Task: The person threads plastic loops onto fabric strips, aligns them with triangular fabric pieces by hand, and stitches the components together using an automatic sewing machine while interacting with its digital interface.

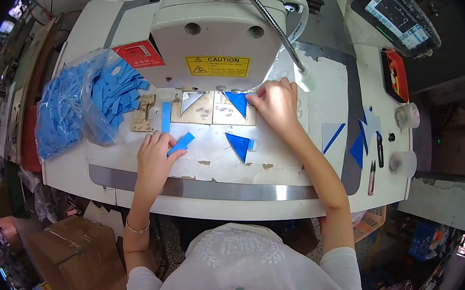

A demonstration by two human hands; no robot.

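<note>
My left hand [155, 154] is closed on a light blue strip [181, 144], which sticks out to the right past the thumb. Just above that hand, a second light blue strip [166, 116] lies upright on the work plate. My right hand [277, 102] has its thumb and fingertips pinched at the right edge of a dark blue triangle [237, 103], which rests on a pale template [232, 116] below the machine head. Nearer to me lies another dark blue triangle [239, 145] with a small light blue tab at its right side.
The sewing machine head [214, 40] overhangs the work. A plastic bag of light blue strips [80, 101] is at left. On the right are loose blue and grey pieces [358, 147], a snipper [372, 178], a red tray [395, 75] and a display [397, 14].
</note>
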